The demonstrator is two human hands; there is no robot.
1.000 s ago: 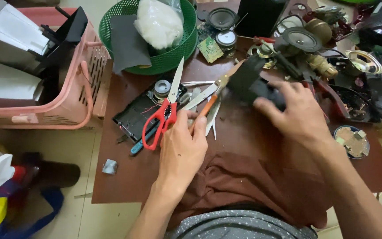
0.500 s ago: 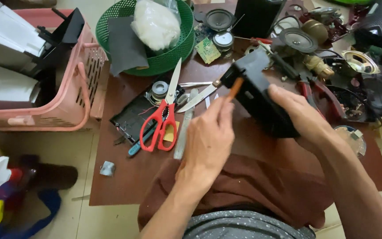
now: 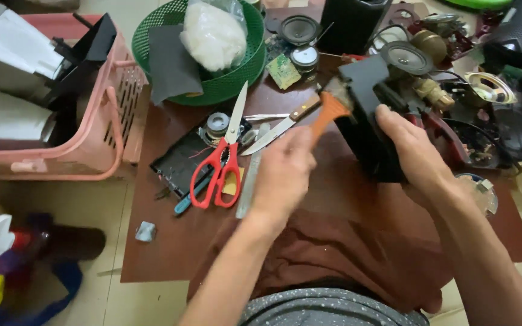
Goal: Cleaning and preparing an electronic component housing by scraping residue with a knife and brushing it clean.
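Left hand (image 3: 282,175) grip closed on orange-handled brush (image 3: 328,111), long axis slanting up-right; bristles touch black box (image 3: 367,121), held by right hand (image 3: 415,154).

The brush (image 3: 332,108) is blurred, its handle end buried in the left hand (image 3: 282,172), so the bristles cannot be made out against the black box (image 3: 367,124). The right hand (image 3: 415,154) covers the lower side of that box, and the person's forearms run off the bottom edge. The pink basket (image 3: 101,139) is cut by the left edge, the green basket (image 3: 225,90) and the dark cylinder (image 3: 351,24) by the top, and the parts heaped at the right are too tangled to tell apart.
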